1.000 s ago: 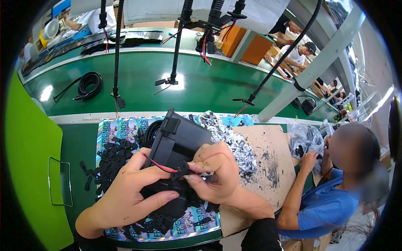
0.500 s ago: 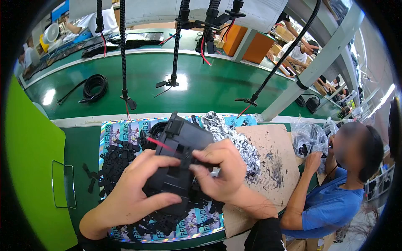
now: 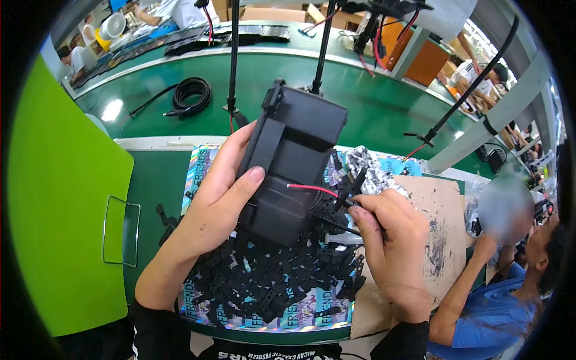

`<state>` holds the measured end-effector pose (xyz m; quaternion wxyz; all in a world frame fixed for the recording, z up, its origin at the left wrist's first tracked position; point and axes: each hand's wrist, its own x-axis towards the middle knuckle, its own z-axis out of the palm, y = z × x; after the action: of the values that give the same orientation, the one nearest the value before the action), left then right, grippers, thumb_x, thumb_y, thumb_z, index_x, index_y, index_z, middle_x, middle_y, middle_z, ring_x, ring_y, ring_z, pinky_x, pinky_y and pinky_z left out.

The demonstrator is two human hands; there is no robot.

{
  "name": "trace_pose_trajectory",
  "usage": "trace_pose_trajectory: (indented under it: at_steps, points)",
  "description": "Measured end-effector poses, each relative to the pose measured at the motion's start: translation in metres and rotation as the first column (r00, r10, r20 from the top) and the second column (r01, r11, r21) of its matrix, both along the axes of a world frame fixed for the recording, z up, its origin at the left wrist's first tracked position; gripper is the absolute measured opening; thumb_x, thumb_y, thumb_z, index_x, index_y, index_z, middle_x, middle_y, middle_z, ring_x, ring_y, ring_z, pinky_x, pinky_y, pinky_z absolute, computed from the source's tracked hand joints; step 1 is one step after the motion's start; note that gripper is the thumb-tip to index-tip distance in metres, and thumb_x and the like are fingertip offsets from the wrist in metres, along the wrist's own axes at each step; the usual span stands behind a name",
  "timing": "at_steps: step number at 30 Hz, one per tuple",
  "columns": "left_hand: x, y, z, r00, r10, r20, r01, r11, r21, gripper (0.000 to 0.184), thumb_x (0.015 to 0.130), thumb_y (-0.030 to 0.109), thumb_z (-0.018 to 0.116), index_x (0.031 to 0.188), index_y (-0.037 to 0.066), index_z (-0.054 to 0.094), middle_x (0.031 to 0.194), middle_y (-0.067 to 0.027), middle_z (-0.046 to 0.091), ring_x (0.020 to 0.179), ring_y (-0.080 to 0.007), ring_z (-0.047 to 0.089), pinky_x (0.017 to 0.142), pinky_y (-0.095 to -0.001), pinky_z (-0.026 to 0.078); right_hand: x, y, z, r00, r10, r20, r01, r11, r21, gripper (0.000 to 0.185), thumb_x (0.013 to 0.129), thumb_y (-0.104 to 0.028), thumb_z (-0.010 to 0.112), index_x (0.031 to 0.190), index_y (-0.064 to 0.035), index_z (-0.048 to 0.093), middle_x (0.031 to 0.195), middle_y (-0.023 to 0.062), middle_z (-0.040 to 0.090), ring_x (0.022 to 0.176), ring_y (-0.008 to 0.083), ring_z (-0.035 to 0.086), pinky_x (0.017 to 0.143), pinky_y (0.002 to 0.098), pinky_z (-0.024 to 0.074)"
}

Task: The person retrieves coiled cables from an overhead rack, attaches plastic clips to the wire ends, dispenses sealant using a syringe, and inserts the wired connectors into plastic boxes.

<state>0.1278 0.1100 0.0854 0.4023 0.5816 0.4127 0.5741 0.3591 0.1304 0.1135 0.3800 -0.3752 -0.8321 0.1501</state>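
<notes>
My left hand [image 3: 219, 207] is closed around the left side of a black plastic housing [image 3: 303, 144], thumb across its front, and holds it up above the bench. To the right of the housing, my right hand [image 3: 393, 240] pinches a black corrugated cable [image 3: 335, 223] close to its end. A red wire [image 3: 315, 189] sticks out from the pinched end towards the housing, and a small black clip [image 3: 354, 187] sits beside the fingertips. Below both hands lies a pile of small black plastic parts [image 3: 270, 282] on a printed FRIENDS sheet [image 3: 201, 157].
Corrugated cables [image 3: 233, 66] hang in front of me. A coiled black cable [image 3: 192, 96] lies on the green bench behind. Stained cardboard [image 3: 441, 210] and crumpled black-and-white material [image 3: 366, 165] are at right, a green panel [image 3: 78, 210] at left. A co-worker in a blue shirt [image 3: 492, 312] sits at right.
The housing has been raised and turned more upright in my left hand. My right hand has come away from it to the right, with the cable and red wire. The view has shifted.
</notes>
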Motion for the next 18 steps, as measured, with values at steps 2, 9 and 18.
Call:
trace_pose_trajectory:
  at_steps: [2, 9, 18]
  points:
    - [0.001, 0.000, -0.001, 0.999, -0.030, 0.021, 0.031, 0.999, -0.031, 0.056, 0.098, 0.015, 0.046, 0.144, -0.007, 0.024, 0.143, -0.0177, 0.039, 0.133, -0.0229, 0.037, 0.111, -0.0335, 0.027, -0.001, -0.003, -0.001, 0.999, -0.031, 0.033, 0.031, 1.000, -0.003, 0.011, 0.081, -0.003, 0.070, 0.088, 0.0008, 0.064, 0.068, 0.0123, 0.051, 0.053, 0.0259, 0.052, 0.049, 0.0340, 0.0404]
    - [0.010, -0.002, 0.000, 0.999, -0.024, 0.032, 0.029, 0.986, -0.162, 0.061, 0.093, 0.024, 0.053, 0.141, -0.008, 0.035, 0.136, -0.0171, 0.049, 0.123, -0.0217, 0.050, 0.105, -0.0315, 0.036, -0.003, -0.017, 0.002, 0.980, -0.118, 0.159, 0.111, 0.993, 0.050, 0.011, 0.080, -0.003, 0.071, 0.085, 0.0034, 0.065, 0.066, 0.0105, 0.050, 0.053, 0.0212, 0.048, 0.048, 0.0312, 0.0354]
    - [0.022, -0.006, -0.002, 0.995, 0.006, -0.099, -0.022, 0.986, -0.164, 0.060, 0.092, 0.023, 0.051, 0.141, -0.009, 0.036, 0.135, -0.0178, 0.050, 0.123, -0.0222, 0.049, 0.106, -0.0318, 0.034, -0.008, -0.024, -0.003, 0.969, -0.166, 0.181, 0.146, 0.982, 0.119, 0.017, 0.074, -0.003, 0.076, 0.084, 0.0046, 0.065, 0.066, 0.0102, 0.048, 0.050, 0.0210, 0.046, 0.047, 0.0308, 0.0349]
